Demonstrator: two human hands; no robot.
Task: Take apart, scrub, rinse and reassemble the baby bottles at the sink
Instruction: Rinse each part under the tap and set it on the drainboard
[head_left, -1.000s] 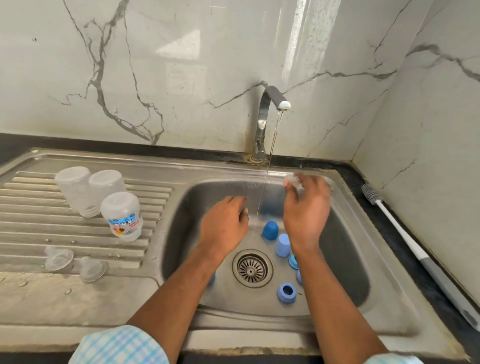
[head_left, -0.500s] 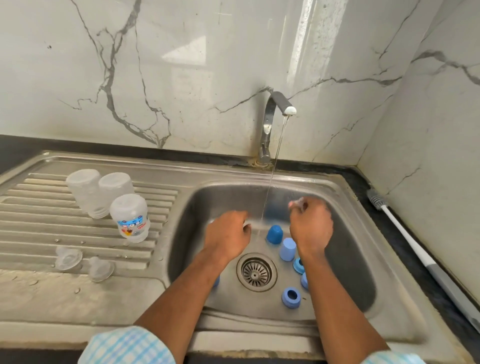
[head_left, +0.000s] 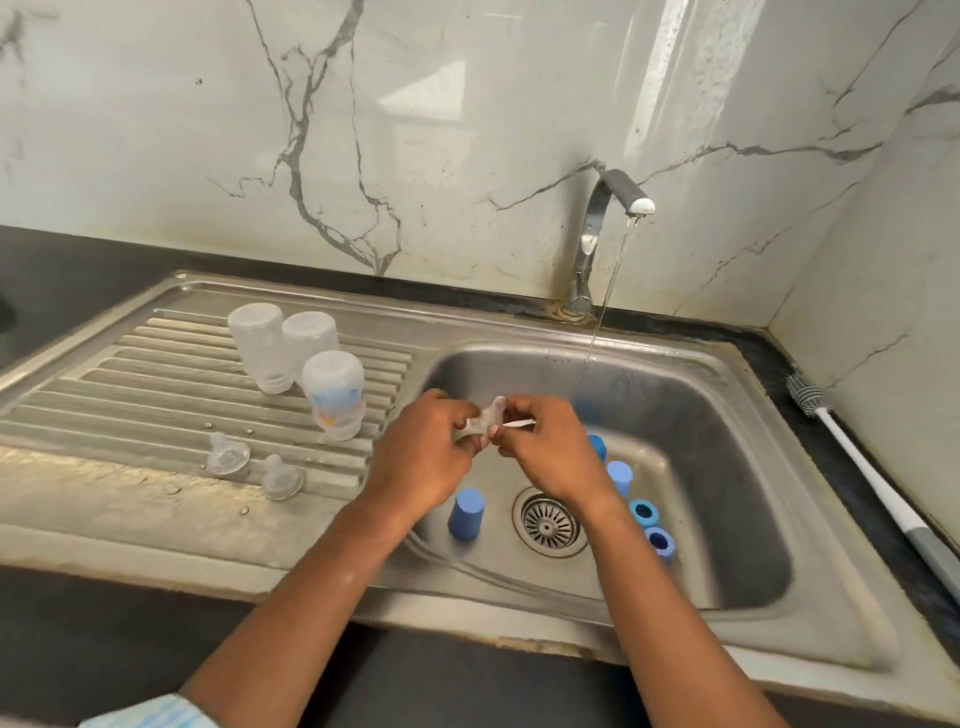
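Reaching out from the near edge, two bare forearms meet over the left part of the steel sink (head_left: 727, 587), the landmark here. The left hand (head_left: 421, 462) and right hand (head_left: 550, 452) both have their fingers closed on one small clear silicone teat (head_left: 485, 422), soft and translucent, pinched between them above the basin's left side; a thin pale sliver juts from the right fingers, too blurred to identify. At the bottom left corner a pale checked sleeve (head_left: 140, 714) is cut off by the frame. Inside the basin, round the slotted metal drain (head_left: 549, 524), stand smooth blue plastic pieces: a tapered cap (head_left: 466, 513) left of the drain, two more caps (head_left: 620, 477) right of it partly hidden behind the right wrist, and two open collar rings (head_left: 658, 543) nearer the basin's right side. On the ribbed draining board left of the basin lie two more clear teats (head_left: 228, 455), dome-shaped on flat flanges, and beyond them three frosted bottles (head_left: 332, 392) stand upside down, the nearest carrying a blurred coloured print. On the dark counter right of the sink lies a bottle brush (head_left: 852, 457), grey bristles, white shaft, grey grip running out of frame. Behind the basin a curved chrome tap (head_left: 597, 234) runs a thin stream into the far part of the bowl, against a glossy veined marble wall (head_left: 415, 130).
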